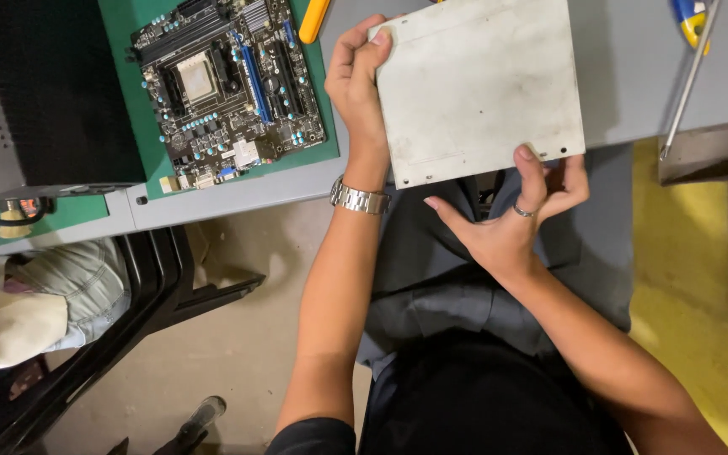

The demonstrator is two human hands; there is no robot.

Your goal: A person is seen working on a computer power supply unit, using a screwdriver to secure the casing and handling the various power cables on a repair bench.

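Note:
A flat, scuffed grey metal box (478, 84), about the shape of a computer drive, rests on the grey workbench (634, 76) with its near edge past the bench's front. My left hand (360, 84) grips its left edge, fingers curled over the top corner; a metal watch sits on that wrist. My right hand (516, 215), with a ring on one finger, holds the near right corner from below, thumb pressed on top.
A black computer motherboard (225, 80) lies on a green mat (128, 76) to the left. A yellow tool handle (313, 18) lies beside it. A long screwdriver (688, 76) rests at the right. A seated person (35, 303) is at the far left by a black chair.

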